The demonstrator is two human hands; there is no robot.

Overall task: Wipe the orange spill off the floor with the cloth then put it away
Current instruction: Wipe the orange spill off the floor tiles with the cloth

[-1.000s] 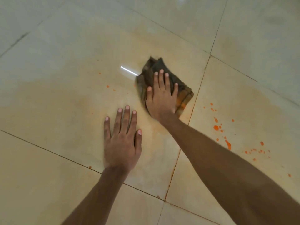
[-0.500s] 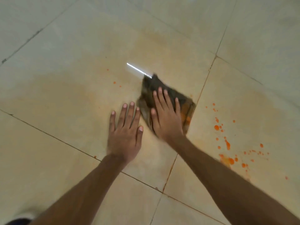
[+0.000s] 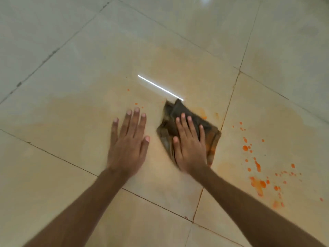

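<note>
A dark brown folded cloth (image 3: 175,113), stained orange at its right edge, lies on the beige tiled floor. My right hand (image 3: 188,145) presses flat on it with straight fingers. My left hand (image 3: 129,139) rests flat on the bare tile to the left of the cloth, apart from it. Orange spill drops and smears (image 3: 256,168) dot the tile to the right of the cloth. A few small orange specks (image 3: 136,103) lie beyond my left fingertips. A faint orange film (image 3: 71,111) covers the tile on the left.
Tile grout lines (image 3: 229,107) run past the cloth's right edge and below both wrists. A bright strip of reflected light (image 3: 158,87) shines on the floor just beyond the cloth. The farther tiles (image 3: 213,24) look pale grey-white.
My right hand slid the cloth toward me, then slightly rightward to the grout line, leaving an orange smear beyond it. My left hand stayed flat on the tile. More spill came into view at right.
</note>
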